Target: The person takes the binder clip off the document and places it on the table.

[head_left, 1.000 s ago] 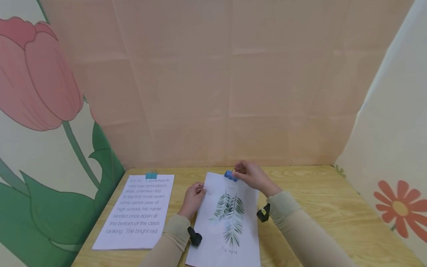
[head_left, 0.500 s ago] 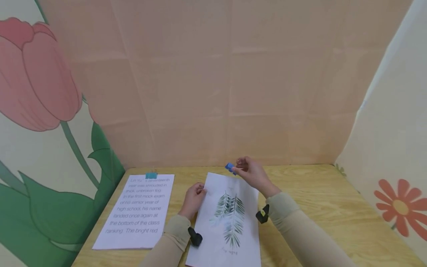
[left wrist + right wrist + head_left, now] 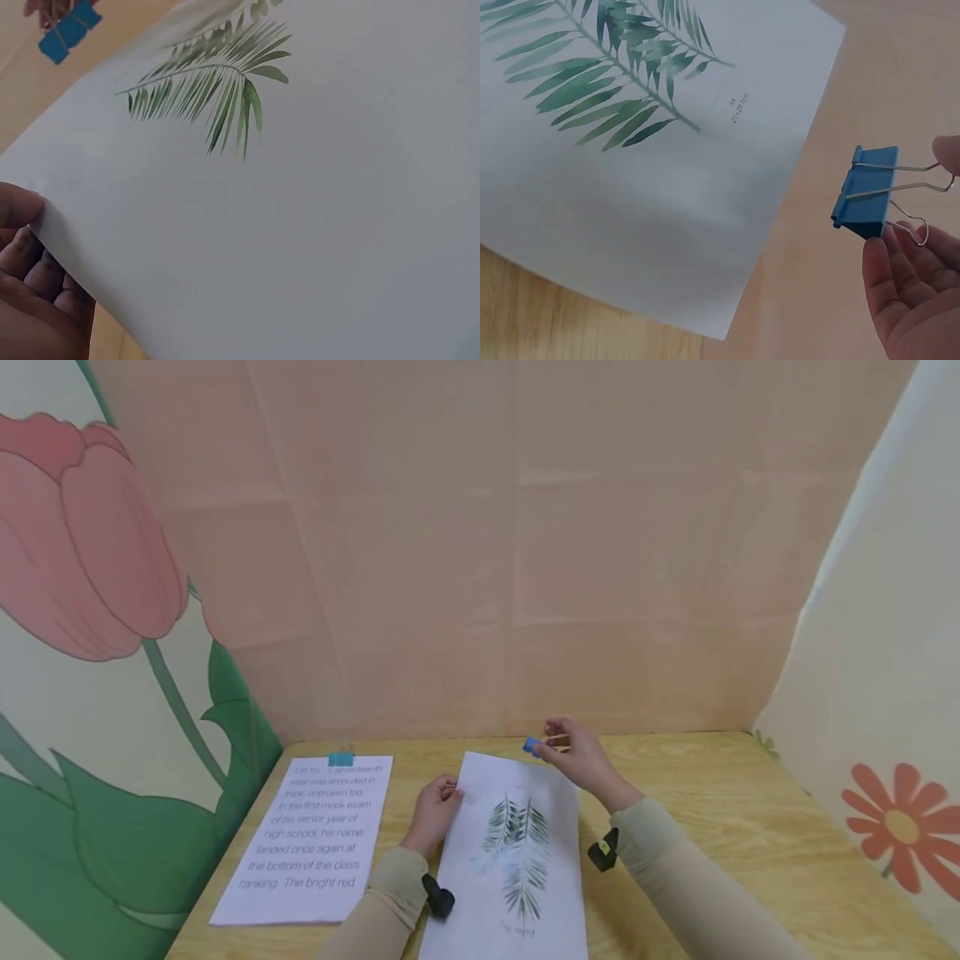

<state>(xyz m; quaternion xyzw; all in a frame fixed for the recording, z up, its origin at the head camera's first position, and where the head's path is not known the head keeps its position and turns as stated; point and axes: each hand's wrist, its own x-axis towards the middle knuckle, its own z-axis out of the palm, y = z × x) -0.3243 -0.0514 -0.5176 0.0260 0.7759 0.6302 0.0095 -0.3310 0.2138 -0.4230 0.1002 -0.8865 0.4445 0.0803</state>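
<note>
Text sheet [image 3: 307,835]: lies flat on the wooden table [image 3: 720,827], just left of the left hand, a teal clip [image 3: 341,759] on its far edge.
Left hand [image 3: 433,810]: fingers curled, pinching the left edge of the leaf print [image 3: 517,852].
Leaf print: between both hands.
Right hand [image 3: 581,756]: fingertips pinch the wire handles of a blue binder clip [image 3: 533,746], held off the print's far right corner.

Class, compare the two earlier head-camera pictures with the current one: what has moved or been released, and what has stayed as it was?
The right hand has pulled the blue binder clip off the top edge of the leaf-print sheet and carried it up and to the right, clear of the paper, still pinching its wire handles. The left hand still holds the sheet's left edge. The text page with its teal clip has not moved.
</note>
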